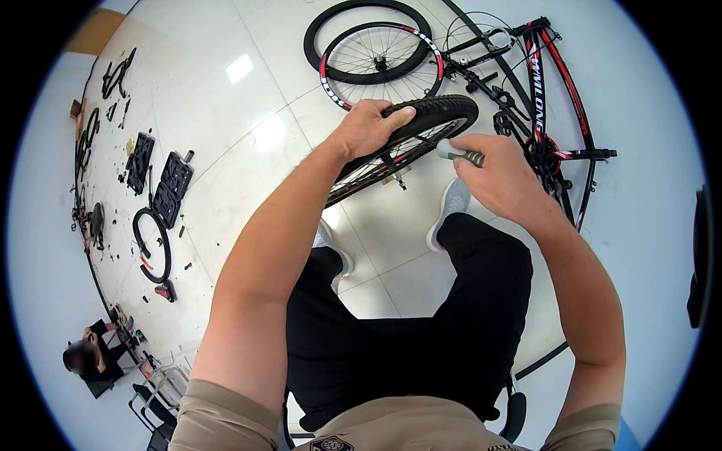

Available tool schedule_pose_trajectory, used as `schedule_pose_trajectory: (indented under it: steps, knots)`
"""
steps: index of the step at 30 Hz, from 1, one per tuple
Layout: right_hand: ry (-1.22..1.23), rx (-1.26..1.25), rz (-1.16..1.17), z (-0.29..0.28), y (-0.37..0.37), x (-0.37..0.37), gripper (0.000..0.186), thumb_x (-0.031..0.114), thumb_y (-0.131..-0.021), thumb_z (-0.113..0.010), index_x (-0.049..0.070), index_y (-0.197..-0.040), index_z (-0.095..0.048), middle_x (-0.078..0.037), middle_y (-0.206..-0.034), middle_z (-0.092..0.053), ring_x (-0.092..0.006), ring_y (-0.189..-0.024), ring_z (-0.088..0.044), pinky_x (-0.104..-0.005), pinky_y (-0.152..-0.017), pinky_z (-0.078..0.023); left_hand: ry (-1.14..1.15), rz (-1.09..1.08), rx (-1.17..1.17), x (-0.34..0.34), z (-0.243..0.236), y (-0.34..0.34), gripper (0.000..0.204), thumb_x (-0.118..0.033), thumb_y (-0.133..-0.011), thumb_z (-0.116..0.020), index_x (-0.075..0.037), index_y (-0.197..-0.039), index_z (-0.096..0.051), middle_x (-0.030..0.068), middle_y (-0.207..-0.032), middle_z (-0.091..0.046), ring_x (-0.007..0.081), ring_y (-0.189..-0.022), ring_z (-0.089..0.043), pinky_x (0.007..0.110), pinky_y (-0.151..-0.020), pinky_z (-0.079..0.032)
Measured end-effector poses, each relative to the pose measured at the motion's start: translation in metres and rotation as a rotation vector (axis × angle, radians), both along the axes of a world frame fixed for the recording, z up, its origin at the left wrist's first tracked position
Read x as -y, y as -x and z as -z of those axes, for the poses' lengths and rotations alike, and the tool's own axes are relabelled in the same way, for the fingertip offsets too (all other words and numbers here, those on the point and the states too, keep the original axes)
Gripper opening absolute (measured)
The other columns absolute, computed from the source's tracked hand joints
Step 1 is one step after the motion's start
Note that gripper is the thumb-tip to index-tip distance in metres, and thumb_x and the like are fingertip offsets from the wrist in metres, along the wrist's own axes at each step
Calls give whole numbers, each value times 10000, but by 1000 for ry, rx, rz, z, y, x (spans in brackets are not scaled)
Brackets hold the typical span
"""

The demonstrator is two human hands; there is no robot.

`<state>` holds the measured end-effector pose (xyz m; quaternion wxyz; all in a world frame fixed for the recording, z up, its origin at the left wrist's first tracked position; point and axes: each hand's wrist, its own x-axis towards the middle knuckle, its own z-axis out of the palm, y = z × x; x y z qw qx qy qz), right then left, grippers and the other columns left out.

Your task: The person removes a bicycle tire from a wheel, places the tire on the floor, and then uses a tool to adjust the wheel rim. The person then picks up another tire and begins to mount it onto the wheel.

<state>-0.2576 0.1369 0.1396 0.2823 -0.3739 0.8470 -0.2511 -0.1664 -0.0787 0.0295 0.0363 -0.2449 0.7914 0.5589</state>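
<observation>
A bicycle wheel with a knobby black tire [449, 109] stands tilted in front of my knees. My left hand [370, 129] is closed over the tire's upper left part, thumb lying along the tread. My right hand [502, 174] grips a short tool with a ribbed grey-and-black handle [460, 152]. Its rounded pale end points toward the wheel's spokes, near the rim's right side. Whether the tool touches the wheel I cannot tell. The wheel's hub axle [398, 179] shows below, between my shoes.
Beyond the wheel lie a loose black tire [312, 46] and a red, white and black rim [326, 71]. A bicycle frame [537, 83] lies at the right. Open tool cases [174, 184] and another tire [167, 252] are at the left. A person [94, 349] sits far left.
</observation>
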Motion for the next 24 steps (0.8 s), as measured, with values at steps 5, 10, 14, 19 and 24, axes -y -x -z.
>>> schedule_pose_trajectory:
  steps: [5,10,14,19,24]
  knots:
    - [9,-16,-39,4,2,3,371,136,-841,-604,-61,-1144,-685,-272,-983,-706,-379,-883,-700,-412,-843,-538,21,13,-40,2,10,1,526,-461,-976,-633,59,-947,-705,55,-730,-654,114,-665,-564,311,-628,-497]
    - [-26,-150,-138,1,7,14,283,103,-832,-592,-73,-1028,-694,-262,-935,-709,-397,-869,-699,-439,-817,-547,53,25,-34,-1,8,3,539,-468,-963,-643,66,-941,-711,94,-728,-666,145,-672,-593,326,-648,-507]
    - [-239,-303,-283,-21,4,48,173,56,-809,-599,-64,-898,-688,-263,-913,-705,-399,-880,-701,-460,-790,-566,85,19,-40,-2,10,11,560,-481,-935,-664,76,-926,-720,170,-746,-695,206,-678,-646,359,-685,-530]
    - [-388,-257,-286,-34,5,67,144,42,-801,-620,-42,-888,-700,-277,-891,-699,-391,-888,-706,-455,-777,-580,116,46,-27,-5,4,18,562,-489,-931,-661,70,-932,-723,184,-765,-702,235,-696,-660,377,-709,-532]
    - [-184,-343,-193,18,-16,26,288,79,-850,-627,-32,-1116,-626,-281,-1038,-680,-404,-896,-690,-465,-786,-566,116,20,-3,5,11,19,605,-533,-924,-644,66,-954,-727,199,-803,-713,274,-728,-674,386,-746,-532]
